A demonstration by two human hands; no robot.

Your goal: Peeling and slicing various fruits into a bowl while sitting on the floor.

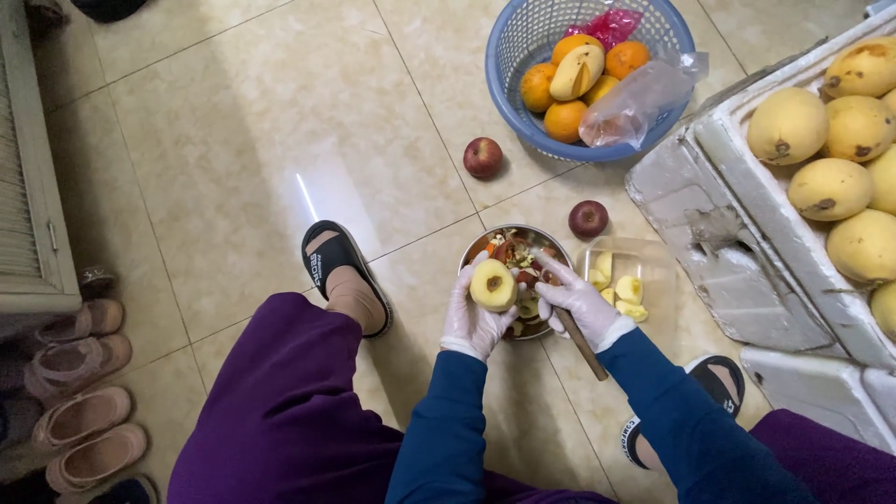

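My left hand (472,317), in a white glove, holds a peeled pale-yellow apple (493,285) over a metal bowl (485,245) full of peels. My right hand (581,306), also gloved, grips a knife with a wooden handle (581,343) just right of the apple, its blade hidden behind the fingers. A clear plastic box (653,271) with cut apple pieces sits to the right of the bowl. Two red apples (483,157) (588,218) lie on the tiled floor beyond the bowl.
A blue basket (509,56) of oranges, a cut fruit and plastic bags stands at the top. A white foam box (737,140) of yellow mangoes fills the right side. My sandalled feet (341,271) (714,383) flank the bowl. Several shoes (79,411) line the left edge.
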